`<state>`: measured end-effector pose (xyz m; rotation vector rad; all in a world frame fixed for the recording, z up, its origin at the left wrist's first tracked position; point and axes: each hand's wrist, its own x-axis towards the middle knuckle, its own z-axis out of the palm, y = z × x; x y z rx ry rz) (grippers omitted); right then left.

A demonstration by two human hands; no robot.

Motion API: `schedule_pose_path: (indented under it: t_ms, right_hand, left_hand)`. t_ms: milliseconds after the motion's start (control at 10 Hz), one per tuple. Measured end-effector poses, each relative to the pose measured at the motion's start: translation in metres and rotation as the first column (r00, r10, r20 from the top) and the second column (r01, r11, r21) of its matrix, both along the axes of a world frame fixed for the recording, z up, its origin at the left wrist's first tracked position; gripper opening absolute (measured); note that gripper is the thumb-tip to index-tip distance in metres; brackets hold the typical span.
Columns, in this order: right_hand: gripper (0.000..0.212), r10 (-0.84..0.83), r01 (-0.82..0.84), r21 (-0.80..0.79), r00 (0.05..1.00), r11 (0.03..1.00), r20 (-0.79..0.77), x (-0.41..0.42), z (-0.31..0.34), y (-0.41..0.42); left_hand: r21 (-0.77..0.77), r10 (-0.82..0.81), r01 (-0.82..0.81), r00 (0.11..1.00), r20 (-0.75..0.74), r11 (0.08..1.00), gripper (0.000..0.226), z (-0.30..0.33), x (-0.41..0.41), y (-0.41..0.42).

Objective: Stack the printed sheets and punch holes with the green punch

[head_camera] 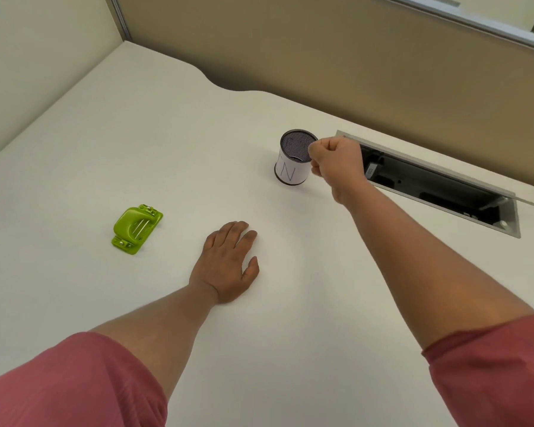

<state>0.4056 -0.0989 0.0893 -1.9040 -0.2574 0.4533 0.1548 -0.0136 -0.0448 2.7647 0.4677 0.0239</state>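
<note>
The person stood at a wide white desk and had both arms stretched over it, with pink sleeves pushed up above the elbows. The left hand lay flat on the desk surface, palm down, its fingers straight and close together, and the thumb a little apart; it held nothing. To the left of this hand, not touching it, lay the small bright green plastic hole punch, with metal rivets at both ends. The printed sheets could not be seen anywhere on the desk.

The right hand was farther away, at the rim of a round black mesh pen cup that stood upright and had a white paper label with letters around it. The fingers of this hand were curled in tightly, with the fingertips against the right edge of the cup. Whether they pinched the rim or some small thing, I could not tell. Just right of the hand, an open grey metal cable hatch was set into the desk, near the beige partition wall.
</note>
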Motion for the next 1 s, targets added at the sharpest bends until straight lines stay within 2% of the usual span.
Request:
schedule_pose_path:
  t_ms: [200, 500, 800, 1000]
  right_hand:
    - [0.028, 0.004, 0.010, -0.174, 0.997, 0.985, 0.079, 0.022, -0.002, 0.022]
    - [0.029, 0.001, 0.028, -0.222, 0.991, 0.975, 0.130, 0.022, -0.008, 0.024]
    - [0.020, -0.058, 0.065, -0.093, 0.995, 0.994, 0.080, 0.022, -0.014, 0.016]
    - [0.013, -0.031, 0.031, 0.000, 0.995, 1.000, 0.092, 0.002, -0.025, -0.002]
  left_hand:
    - [0.004, -0.003, 0.003, 1.000, 0.007, 1.000, 0.055, 0.001, 0.000, 0.001]
    - [-0.003, -0.002, 0.002, 1.000, 0.012, 1.000, 0.056, 0.001, 0.000, 0.001]
    - [0.009, -0.011, 0.011, 1.000, 0.024, 1.000, 0.055, 0.001, 0.000, 0.001]
    - [-0.009, -0.001, 0.001, 1.000, 0.002, 1.000, 0.057, -0.001, 0.000, 0.002]
